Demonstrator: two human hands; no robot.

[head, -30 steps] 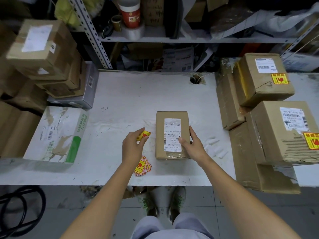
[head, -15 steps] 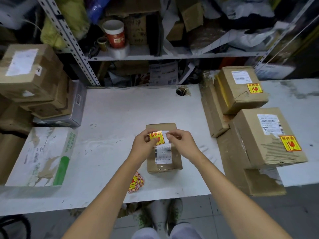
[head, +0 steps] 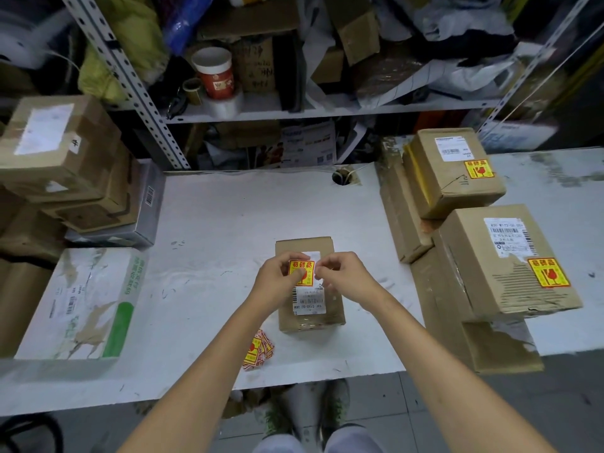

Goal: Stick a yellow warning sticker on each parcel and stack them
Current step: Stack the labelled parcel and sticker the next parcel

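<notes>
1. A scuffed white table (head: 228, 207) fills the middle of the frame, with a round hole (head: 343, 176) near its far edge.
2. A metal shelf (head: 327, 112) crosses the top.
3. Grey floor tiles (head: 575, 407) show along the bottom.

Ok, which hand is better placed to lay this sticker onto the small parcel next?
Probably the left hand: it pinches the yellow sticker face-up right over the small parcel. The right hand only pinches its right edge.

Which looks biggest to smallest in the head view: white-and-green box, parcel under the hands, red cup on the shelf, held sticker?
1. white-and-green box
2. parcel
3. red cup, though it stands farther from the camera, so its true size is unsure
4. held sticker, partly hidden by fingers
</notes>
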